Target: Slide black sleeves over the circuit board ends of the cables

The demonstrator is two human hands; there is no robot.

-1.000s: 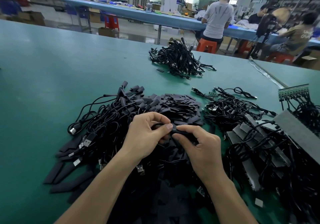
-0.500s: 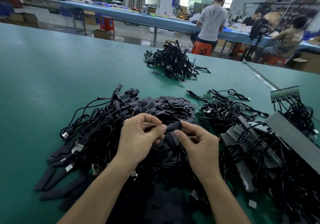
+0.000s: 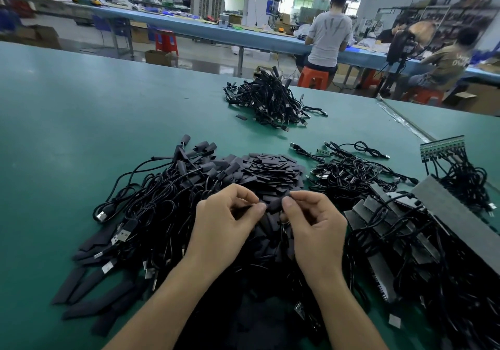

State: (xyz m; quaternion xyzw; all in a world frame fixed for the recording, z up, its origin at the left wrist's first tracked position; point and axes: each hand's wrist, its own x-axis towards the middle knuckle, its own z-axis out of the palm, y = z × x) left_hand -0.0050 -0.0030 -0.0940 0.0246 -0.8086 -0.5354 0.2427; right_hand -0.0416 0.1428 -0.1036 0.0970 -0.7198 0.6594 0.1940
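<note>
Over the green table [image 3: 81,122] the person's two hands meet just above the heap of work. The left hand [image 3: 224,219] has its fingers curled in, with thumb and forefinger pressed together on the left end of a short black sleeve [image 3: 274,204]. The right hand [image 3: 313,227] pinches the sleeve's other end between thumb and forefinger, the remaining fingers bent loosely beneath. The sleeve lies roughly level between the two pinches, raised a little off the pile. I cannot tell whether a circuit board end is inside it, since the fingers hide both openings. Directly behind the hands sits a mound of loose flat sleeves [image 3: 270,168], and more lie scattered along the near left edge of the heap. To the left is a tangle of black cables [image 3: 151,195] with silver USB plugs [image 3: 124,234] poking out at its edge. To the right another knot of cables [image 3: 351,171] lies near a small green circuit board [image 3: 323,152], and beyond it stands a strip of joined boards [image 3: 442,146] with wires trailing down. A separate cable pile [image 3: 270,100] sits well apart, further up the table. Seated workers at a long blue bench [image 3: 189,27] fill the background.
</note>
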